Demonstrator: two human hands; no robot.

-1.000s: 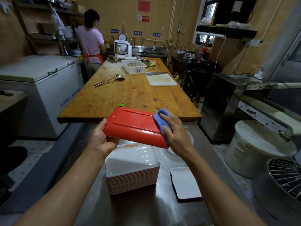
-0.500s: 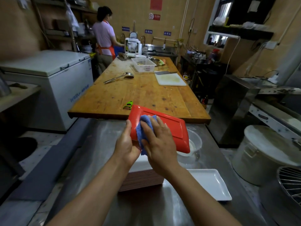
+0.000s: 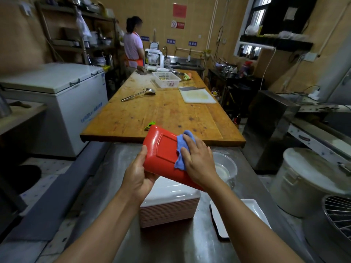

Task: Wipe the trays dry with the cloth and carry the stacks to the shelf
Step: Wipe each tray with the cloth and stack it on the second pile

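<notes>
A person holds a red tray (image 3: 161, 149) tilted, underside up, above a steel table (image 3: 114, 186). The left hand (image 3: 137, 175) grips its near-left corner, fingers curled under. The right hand (image 3: 199, 162) presses a blue cloth (image 3: 183, 149) flat against the tray, fingers fairly straight. Below both hands sits a stack of trays (image 3: 169, 207); right of it lies what looks like a single white tray (image 3: 254, 209).

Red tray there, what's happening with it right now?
A person is drying the red tray, held tilted above the steel counter. The left hand grips its near corner, while the right hand presses a blue cloth flat against its underside. Just below sits a stack of trays, with a single white tray lying to its right. Nothing has gone to the shelf yet.
</notes>
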